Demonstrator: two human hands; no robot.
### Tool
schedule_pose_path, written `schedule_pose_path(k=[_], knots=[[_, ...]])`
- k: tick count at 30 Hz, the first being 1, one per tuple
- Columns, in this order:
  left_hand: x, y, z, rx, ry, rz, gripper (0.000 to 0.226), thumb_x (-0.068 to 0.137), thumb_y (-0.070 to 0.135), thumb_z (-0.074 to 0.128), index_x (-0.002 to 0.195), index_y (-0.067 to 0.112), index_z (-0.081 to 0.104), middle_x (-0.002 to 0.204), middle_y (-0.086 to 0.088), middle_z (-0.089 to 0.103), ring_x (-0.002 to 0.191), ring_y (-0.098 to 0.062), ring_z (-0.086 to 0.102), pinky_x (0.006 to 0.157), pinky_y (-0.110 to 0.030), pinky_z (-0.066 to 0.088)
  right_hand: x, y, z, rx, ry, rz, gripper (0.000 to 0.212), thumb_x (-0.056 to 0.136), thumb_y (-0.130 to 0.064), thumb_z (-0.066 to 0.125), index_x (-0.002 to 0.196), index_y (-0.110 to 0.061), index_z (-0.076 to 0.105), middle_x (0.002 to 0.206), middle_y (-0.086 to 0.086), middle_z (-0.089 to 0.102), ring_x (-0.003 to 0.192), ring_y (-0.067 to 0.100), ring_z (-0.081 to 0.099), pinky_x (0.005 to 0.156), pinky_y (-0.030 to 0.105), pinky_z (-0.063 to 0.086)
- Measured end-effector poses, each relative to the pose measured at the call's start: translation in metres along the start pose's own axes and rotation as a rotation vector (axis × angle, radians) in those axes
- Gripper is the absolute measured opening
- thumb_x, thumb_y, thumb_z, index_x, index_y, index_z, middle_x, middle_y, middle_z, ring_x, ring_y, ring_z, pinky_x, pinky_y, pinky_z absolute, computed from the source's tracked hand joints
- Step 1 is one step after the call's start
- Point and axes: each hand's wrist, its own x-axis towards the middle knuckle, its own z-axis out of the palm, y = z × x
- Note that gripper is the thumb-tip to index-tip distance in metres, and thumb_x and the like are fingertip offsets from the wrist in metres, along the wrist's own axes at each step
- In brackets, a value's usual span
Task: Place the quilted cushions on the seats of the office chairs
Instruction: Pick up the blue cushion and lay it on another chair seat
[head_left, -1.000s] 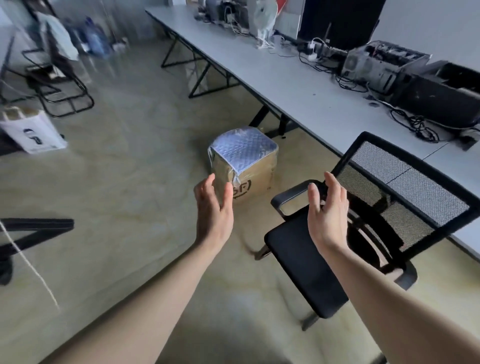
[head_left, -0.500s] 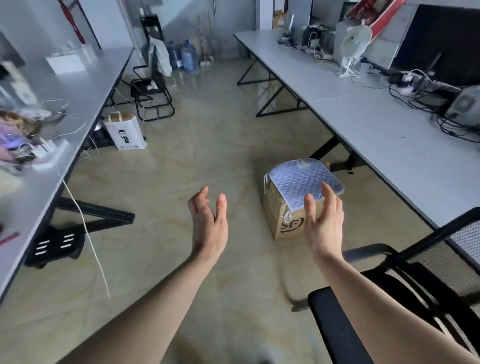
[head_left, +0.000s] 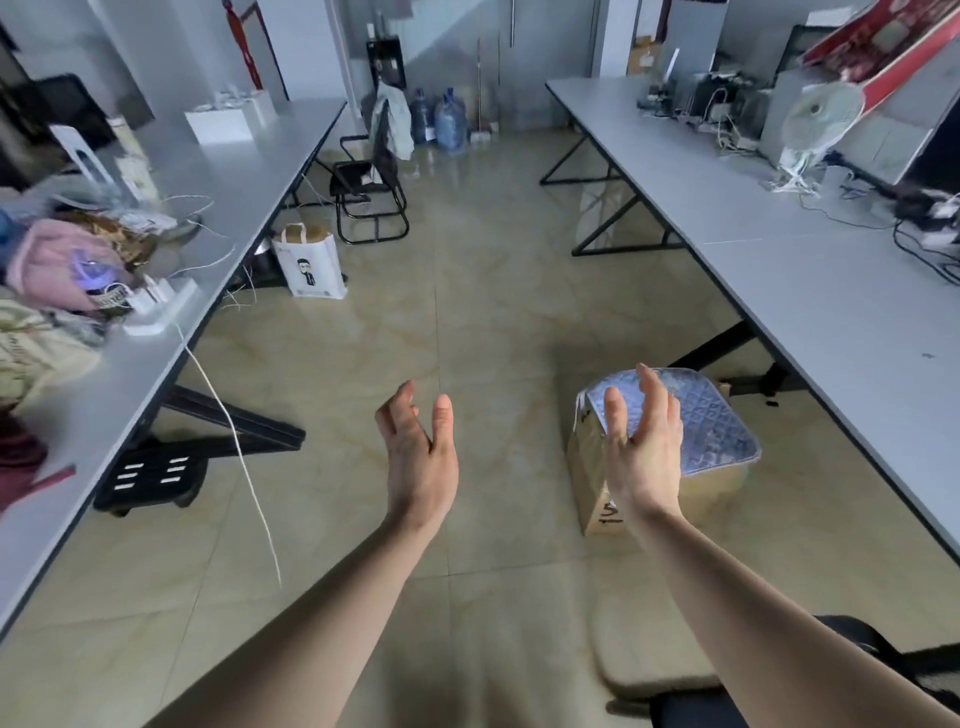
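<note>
A silvery blue quilted cushion (head_left: 711, 421) lies on top of a cardboard box (head_left: 589, 473) on the floor beside the right table. My right hand (head_left: 644, 447) is raised in front of the cushion's left part, fingers apart, holding nothing. My left hand (head_left: 421, 452) is held up to the left over bare floor, also open and empty. Only a sliver of the near black office chair (head_left: 857, 654) shows at the bottom right, behind my right forearm. A second black chair (head_left: 366, 192) stands far back by the left table.
Long grey tables run down both sides: the left table (head_left: 249, 171) carries clothes, a power strip and a dangling cord; the right table (head_left: 810, 291) holds a fan, cables and computers. A white paper bag (head_left: 309, 267) stands on the floor; water bottles (head_left: 447, 122) at the back.
The view has swung left and up: the near chair slid out to the bottom right and the left table came into sight. The boxed cushion now sits behind my right hand. Both hands stay open.
</note>
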Motion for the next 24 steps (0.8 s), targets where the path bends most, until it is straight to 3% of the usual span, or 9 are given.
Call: schedule_pose_path(k=[4, 9, 13, 20, 24], knots=[[0.044, -0.012, -0.006, 0.006, 0.009, -0.001, 0.062, 0.099, 0.044, 0.038, 0.149, 0.010, 0.027, 0.146, -0.006, 0.029, 0.129, -0.017, 0.044, 0.100, -0.025, 0.033, 0.023, -0.011, 0.042, 0.018, -0.015, -0.017, 0.053, 0.099, -0.048, 0.045, 0.148, -0.028, 0.036, 0.142, -0.001, 0.042, 0.115, 0.007, 0.033, 0.100, 0.027, 0.024], [0.112, -0.034, -0.011, 0.000, 0.018, -0.007, 0.063, 0.099, 0.045, 0.038, 0.150, 0.011, 0.025, 0.145, -0.006, 0.030, 0.128, -0.015, 0.045, 0.094, -0.023, 0.034, 0.058, -0.031, 0.100, -0.005, -0.005, -0.030, 0.054, 0.100, -0.045, 0.045, 0.149, -0.024, 0.036, 0.145, 0.004, 0.042, 0.131, 0.023, 0.036, 0.108, 0.035, 0.028], [0.169, -0.048, -0.022, 0.004, -0.007, 0.003, 0.065, 0.098, 0.047, 0.037, 0.151, 0.010, 0.023, 0.144, -0.006, 0.029, 0.127, -0.015, 0.044, 0.094, -0.024, 0.035, 0.083, -0.055, 0.150, -0.019, 0.010, -0.028, 0.053, 0.100, -0.045, 0.045, 0.148, -0.025, 0.036, 0.145, 0.003, 0.042, 0.125, 0.027, 0.042, 0.107, 0.043, 0.034], [0.260, -0.069, -0.047, 0.012, -0.034, 0.033, 0.065, 0.099, 0.045, 0.038, 0.151, 0.011, 0.022, 0.146, -0.007, 0.028, 0.130, -0.017, 0.043, 0.101, -0.027, 0.036, 0.114, -0.092, 0.234, -0.021, 0.031, -0.045, 0.053, 0.099, -0.044, 0.047, 0.148, -0.024, 0.037, 0.145, 0.005, 0.042, 0.130, 0.026, 0.039, 0.110, 0.042, 0.032], [0.292, -0.082, -0.054, 0.017, -0.038, 0.042, 0.066, 0.098, 0.048, 0.037, 0.151, 0.012, 0.022, 0.146, -0.006, 0.027, 0.131, -0.016, 0.042, 0.103, -0.027, 0.036, 0.126, -0.101, 0.270, -0.033, 0.018, -0.053, 0.055, 0.098, -0.049, 0.045, 0.148, -0.026, 0.037, 0.144, 0.004, 0.043, 0.128, 0.024, 0.040, 0.101, 0.030, 0.029]])
